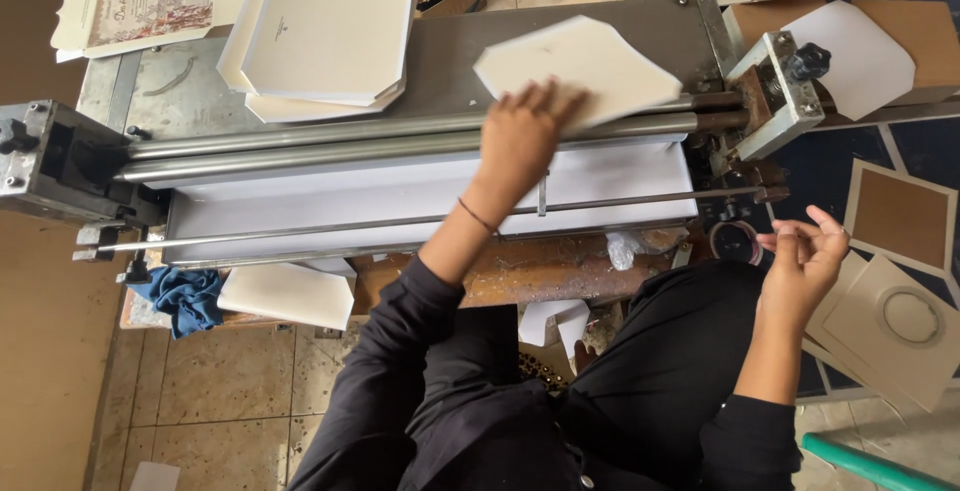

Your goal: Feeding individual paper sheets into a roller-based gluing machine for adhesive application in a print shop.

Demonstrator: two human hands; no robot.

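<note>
Over the twin steel rollers [400,136] my left hand [520,136] stretches forward, arm nearly straight, fingers spread flat on the white card sheet [580,66] that lies on the machine bed [450,51] just behind. My right hand [805,261] hovers empty beside my lap, fingers loosely curled apart.

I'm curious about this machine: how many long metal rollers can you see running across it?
2: the upper roller and the lower roller lie close together, side by side, under the left hand. More may be hidden below.
</note>
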